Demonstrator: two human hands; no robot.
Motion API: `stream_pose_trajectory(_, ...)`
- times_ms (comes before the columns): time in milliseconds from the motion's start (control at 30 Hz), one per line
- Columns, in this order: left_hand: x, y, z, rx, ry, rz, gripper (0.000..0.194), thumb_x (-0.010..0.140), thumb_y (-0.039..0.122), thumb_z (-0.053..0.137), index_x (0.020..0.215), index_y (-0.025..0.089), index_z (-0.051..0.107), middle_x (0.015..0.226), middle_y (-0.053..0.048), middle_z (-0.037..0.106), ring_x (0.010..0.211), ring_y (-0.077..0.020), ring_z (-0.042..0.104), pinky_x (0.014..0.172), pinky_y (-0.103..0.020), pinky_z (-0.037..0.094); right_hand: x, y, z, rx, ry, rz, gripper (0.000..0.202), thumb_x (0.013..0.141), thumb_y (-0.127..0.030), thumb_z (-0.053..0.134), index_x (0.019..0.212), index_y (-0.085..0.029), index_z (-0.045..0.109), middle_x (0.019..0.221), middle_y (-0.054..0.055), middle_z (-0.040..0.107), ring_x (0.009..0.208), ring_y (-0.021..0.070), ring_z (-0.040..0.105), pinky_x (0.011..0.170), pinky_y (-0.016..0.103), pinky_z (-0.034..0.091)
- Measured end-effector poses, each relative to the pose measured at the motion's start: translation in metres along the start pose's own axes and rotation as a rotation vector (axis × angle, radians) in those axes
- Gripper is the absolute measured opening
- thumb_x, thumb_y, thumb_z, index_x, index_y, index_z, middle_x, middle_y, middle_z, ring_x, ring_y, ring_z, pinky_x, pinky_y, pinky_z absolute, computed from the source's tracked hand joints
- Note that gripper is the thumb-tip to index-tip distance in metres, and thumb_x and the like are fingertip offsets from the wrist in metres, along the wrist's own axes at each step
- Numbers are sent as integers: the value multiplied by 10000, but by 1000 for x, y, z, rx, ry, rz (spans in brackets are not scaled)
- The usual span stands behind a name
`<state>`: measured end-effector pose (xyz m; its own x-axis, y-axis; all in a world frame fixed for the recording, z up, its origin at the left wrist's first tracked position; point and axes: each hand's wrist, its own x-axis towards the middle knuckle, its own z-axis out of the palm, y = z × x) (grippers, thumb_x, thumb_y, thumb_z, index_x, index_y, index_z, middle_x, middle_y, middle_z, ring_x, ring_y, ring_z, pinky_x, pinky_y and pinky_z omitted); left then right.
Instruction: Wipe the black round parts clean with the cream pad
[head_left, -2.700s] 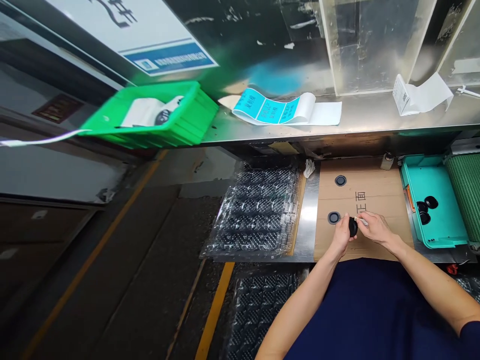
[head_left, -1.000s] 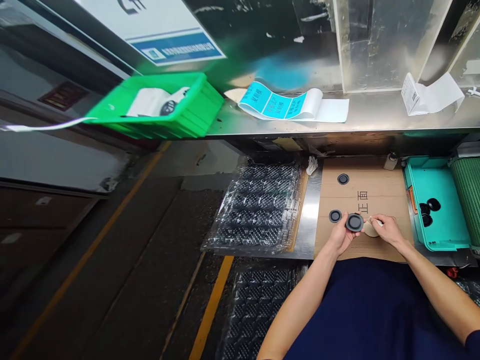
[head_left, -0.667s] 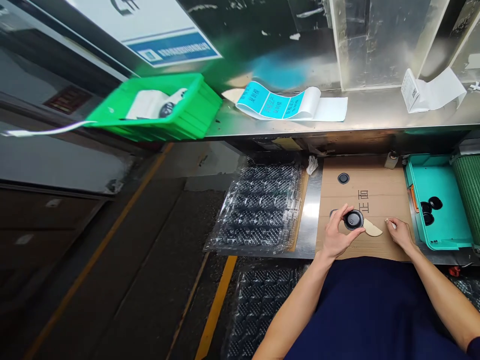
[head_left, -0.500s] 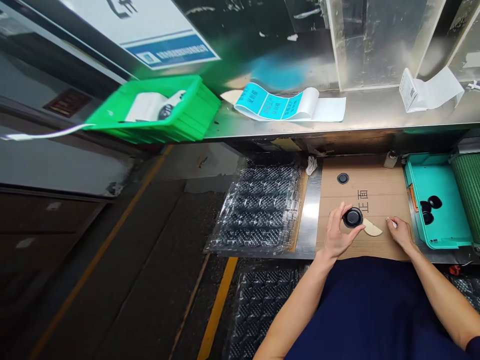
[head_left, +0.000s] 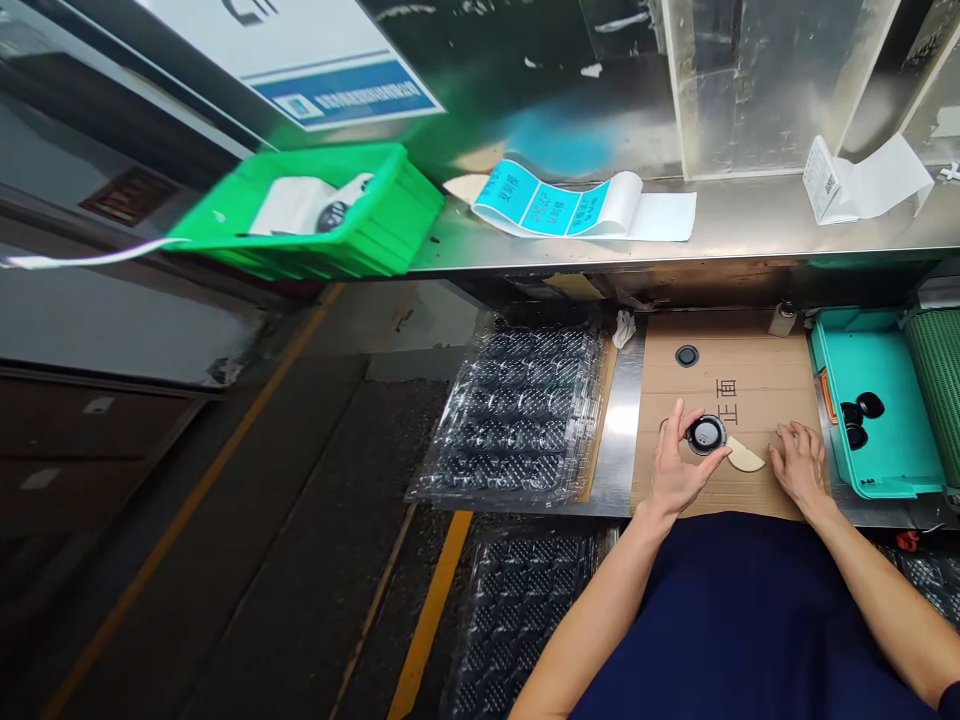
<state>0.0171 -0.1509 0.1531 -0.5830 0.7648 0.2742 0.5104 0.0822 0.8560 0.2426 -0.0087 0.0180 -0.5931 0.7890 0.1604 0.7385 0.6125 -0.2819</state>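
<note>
My left hand (head_left: 673, 474) pinches a black round part (head_left: 706, 435) between thumb and fingers, held above the cardboard sheet (head_left: 772, 365). My right hand (head_left: 801, 468) sits well apart from it, fingers loosely spread; whether the fingertips touch the cardboard, I cannot tell. Between my hands, just beside the part, lies a pale flat piece (head_left: 746, 456) with a curved edge. A dark ringed disc (head_left: 687, 356) lies farther up the sheet. To the right, a turquoise bin (head_left: 900, 462) contains several black pieces (head_left: 870, 405). To the left are clear plastic trays (head_left: 517, 410). The steel shelf (head_left: 750, 222) beyond bears a strip of blue labels (head_left: 547, 207) and a green crate (head_left: 394, 225).
</note>
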Motion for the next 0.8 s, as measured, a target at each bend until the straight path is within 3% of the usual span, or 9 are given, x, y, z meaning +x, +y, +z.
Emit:
stream_pose_trajectory(133,-1,-1,7,-192,-32,-129,852,824,426,789,1539,283,348,1341,-127,657,1229,-258,619,1023,-421,488,-9,-29,6,103,-197,-248,461,981,-394,539,1417,-250,574,1451,145,516,1299,351,447,1058,531,403)
stream_pose_trajectory(233,2,-16,16,-554,27,-429,614,930,470,635,1470,243,450,1321,-147,648,1199,-268,640,959,-406,517,-10,-42,20,179,-323,-249,405,970,-292,526,1360,-273,633,1349,136,587,1169,320,536,950,475,495)
stream_pose_trajectory(333,4,-41,19,-1000,125,-800,465,969,435,529,1368,197,522,1213,-157,678,1057,-276,703,837,-395,555,0,-57,25,339,-246,-87,382,964,-281,520,1316,-247,666,1232,138,641,1098,304,576,937,470,520)
stream_pose_trajectory(433,1,-62,18,-1273,124,-1002,321,930,321,561,1217,183,597,1164,-140,698,1037,-269,708,848,-395,566,14,-84,10,550,-100,-29,403,981,-356,542,1361,-254,631,1247,113,646,1135,276,586,1008,458,505)
stream_pose_trajectory(500,-3,-68,19,-1358,106,-1040,265,934,304,552,1157,183,627,1180,-125,702,1075,-252,693,910,-399,561,17,-107,-6,589,-59,-119,398,994,-374,543,1367,-264,630,1286,110,625,1170,268,566,1024,440,499)
stream_pose_trajectory(633,-10,-65,28,-1462,-53,-1025,357,977,436,512,1155,159,651,1260,-144,685,1203,-273,639,1046,-437,512,14,-138,-27,397,-134,-392,359,1006,-326,519,1331,-285,666,1331,121,589,1137,279,529,972,445,509)
stream_pose_trajectory(700,-11,-64,31,-1449,-76,-1034,362,993,423,502,1175,146,646,1290,-150,676,1235,-271,625,1078,-427,491,18,-133,-29,291,-140,-402,368,1002,-289,508,1333,-281,667,1365,126,568,1131,285,511,969,451,500)
stream_pose_trajectory(800,-11,-68,27,-1367,-19,-1067,341,1016,359,469,1188,120,640,1323,-166,661,1222,-258,640,1059,-393,504,33,-103,-20,198,-96,-233,354,1000,-295,491,1274,-241,708,1308,145,599,1111,301,501,958,461,488)
